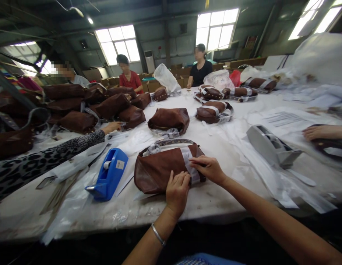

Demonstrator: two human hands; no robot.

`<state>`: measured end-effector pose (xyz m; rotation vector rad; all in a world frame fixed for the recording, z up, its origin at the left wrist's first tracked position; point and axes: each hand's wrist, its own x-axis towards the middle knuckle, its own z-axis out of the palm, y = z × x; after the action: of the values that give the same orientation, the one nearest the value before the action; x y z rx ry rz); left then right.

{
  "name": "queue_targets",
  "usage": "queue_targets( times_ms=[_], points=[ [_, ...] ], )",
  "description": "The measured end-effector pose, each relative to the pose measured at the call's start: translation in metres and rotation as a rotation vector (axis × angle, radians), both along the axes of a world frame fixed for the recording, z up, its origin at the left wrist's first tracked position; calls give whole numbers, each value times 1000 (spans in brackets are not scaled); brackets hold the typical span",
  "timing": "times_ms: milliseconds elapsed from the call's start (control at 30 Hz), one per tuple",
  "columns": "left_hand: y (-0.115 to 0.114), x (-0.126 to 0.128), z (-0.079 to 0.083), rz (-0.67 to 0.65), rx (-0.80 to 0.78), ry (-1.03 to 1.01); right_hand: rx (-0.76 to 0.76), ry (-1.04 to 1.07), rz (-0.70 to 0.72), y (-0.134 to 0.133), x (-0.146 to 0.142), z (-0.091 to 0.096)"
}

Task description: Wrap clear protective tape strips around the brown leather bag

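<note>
While the left hand (177, 189), fingers unclenched, rests against the brown bag (157, 171) on the table (215, 202), the right hand (206, 167) pinches its pale wrap (194, 174); wrapping appears underway, the next move calling for smoothing.

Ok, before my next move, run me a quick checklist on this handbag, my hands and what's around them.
1. Left hand on the brown leather handbag: ok, it rests against the near side.
2. Right hand at the pale wrapping strip: ok, fingertips are at it; how firmly they grip, cannot tell.
3. Strip continuous under the handbag: cannot tell, the underside is hidden.
4. Blue tape dispenser nearby: ok, upright to the left, apart from the handbag.
5. Co-worker's hand in the leopard-print sleeve clear of this handbag: ok, it is by the piled bags.
</note>
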<state>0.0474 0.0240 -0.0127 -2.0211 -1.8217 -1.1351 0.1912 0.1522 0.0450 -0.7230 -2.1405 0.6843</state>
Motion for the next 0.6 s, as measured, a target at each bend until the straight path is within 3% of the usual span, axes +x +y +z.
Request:
queue_targets(
  times_ms=[333, 600],
  points=[
    [1, -4, -6, 10, 91, 193, 3, -79, 12, 8, -3, -10],
    [2, -10, 0, -55, 117, 384, 79, -59, -63, 6, -6, -17]
  ],
)
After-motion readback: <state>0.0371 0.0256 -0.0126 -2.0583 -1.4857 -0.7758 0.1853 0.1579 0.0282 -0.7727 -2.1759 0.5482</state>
